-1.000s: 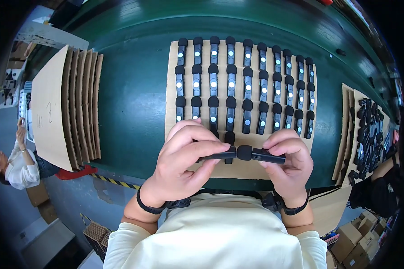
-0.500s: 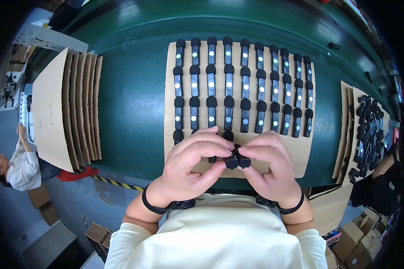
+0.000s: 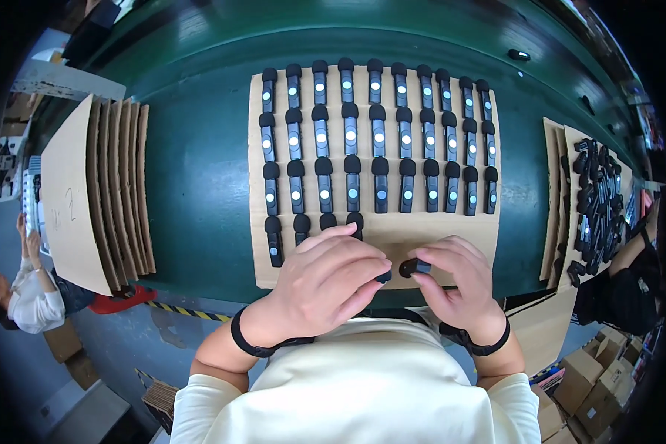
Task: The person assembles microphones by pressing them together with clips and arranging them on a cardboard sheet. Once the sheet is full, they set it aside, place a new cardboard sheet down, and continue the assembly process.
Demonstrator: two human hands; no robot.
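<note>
Small black wireless microphones [image 3: 353,194] with foam tops and pale round spots lie in rows on a cardboard sheet [image 3: 444,231]. My left hand [image 3: 322,285] is closed over the sheet's near part, pinching a small black piece [image 3: 383,277] mostly covered by its fingers. Close by on the right, my right hand [image 3: 457,280] grips a black microphone [image 3: 416,267] between thumb and fingers, its dark end pointing toward the left hand. The two held pieces are apart. The left hand partly hides the lowest row of microphones.
Upright cardboard sheets [image 3: 70,200] stand together at the left on the green table [image 3: 200,177]. At the right, a pile of black microphones [image 3: 599,200] lies on cardboard. A few loose black pieces [image 3: 519,55] sit toward the far right. A person in white [image 3: 33,288] works at far left.
My hands have moved apart, separating the two black pieces that were held side by side. The cardboard sheet and its rows now appear farther left in view.
</note>
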